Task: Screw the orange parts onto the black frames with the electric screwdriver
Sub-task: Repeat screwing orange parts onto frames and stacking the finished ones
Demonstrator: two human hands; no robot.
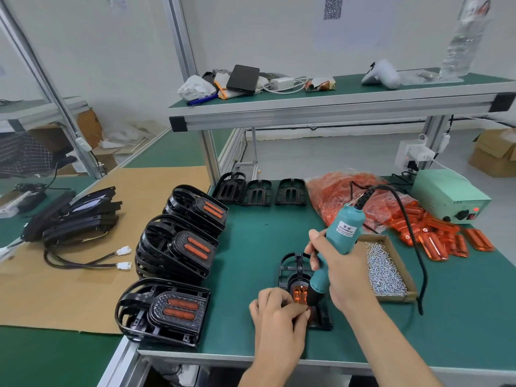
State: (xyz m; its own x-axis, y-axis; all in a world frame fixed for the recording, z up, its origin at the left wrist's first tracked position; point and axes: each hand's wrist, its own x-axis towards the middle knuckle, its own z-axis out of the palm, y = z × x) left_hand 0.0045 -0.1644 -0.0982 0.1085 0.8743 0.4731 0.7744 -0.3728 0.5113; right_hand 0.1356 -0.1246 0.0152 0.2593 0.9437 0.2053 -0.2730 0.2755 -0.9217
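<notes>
Low in the frame's middle, the right hand (339, 270) is wrapped around the teal electric screwdriver (333, 248), tip down on the orange part (301, 293) seated in the black frame (296, 270). The left hand (275, 308) pinches beside the tip, what it grips hidden. If the slanted bit skids, those fingers may get caught. The barrel reads "KEENWISE"; the green box (449, 192) at right says "LED".
</notes>
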